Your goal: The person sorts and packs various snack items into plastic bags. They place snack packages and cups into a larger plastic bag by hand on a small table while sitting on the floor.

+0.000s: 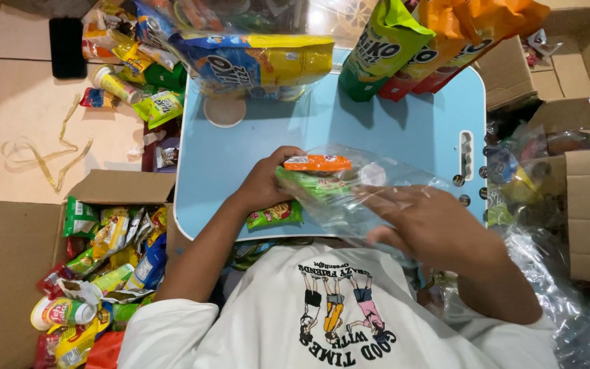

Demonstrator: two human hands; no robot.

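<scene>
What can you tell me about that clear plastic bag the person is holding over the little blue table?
The clear plastic bag is thin, glossy and crinkled, lying low over the near edge of the light blue table. Through it show an orange snack packet on top and a green snack packet under it. The left hand grips its left end around the packets; the right hand lies spread against its right side, partly veiled by the film. Whether its mouth is open I cannot tell.

place: probably home floor | tiled floor | snack boxes
</scene>
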